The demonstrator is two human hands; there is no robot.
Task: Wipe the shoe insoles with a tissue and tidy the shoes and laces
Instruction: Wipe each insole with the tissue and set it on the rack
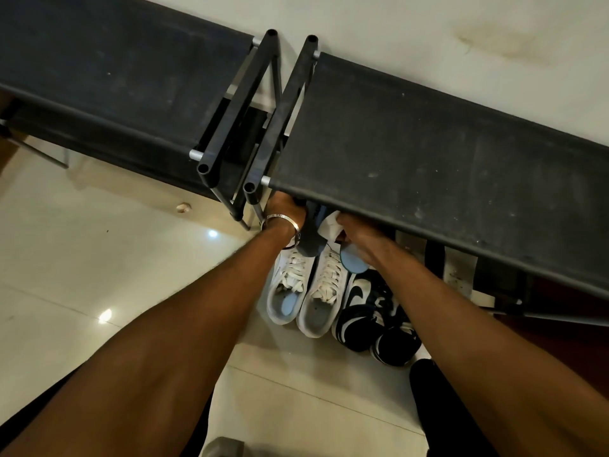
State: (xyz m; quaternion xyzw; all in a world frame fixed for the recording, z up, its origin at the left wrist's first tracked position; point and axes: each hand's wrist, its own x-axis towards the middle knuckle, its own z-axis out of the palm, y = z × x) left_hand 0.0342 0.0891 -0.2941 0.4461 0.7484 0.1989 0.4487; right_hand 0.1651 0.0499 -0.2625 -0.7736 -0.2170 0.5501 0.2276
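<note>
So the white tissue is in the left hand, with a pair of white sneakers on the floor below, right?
Not quite. The head view shows the white tissue in the right hand, not the left. The pair of white sneakers does sit on the floor below.

Both bare forearms reach forward and down, converging toward the front edge of the shoe rack [428, 153]. The left hand [283, 209] (a metal bangle rings its wrist) sits just under that edge, fingers curled around something dark. The right hand [354, 230], just beside it under the same edge, has its fingers hidden.
</note>
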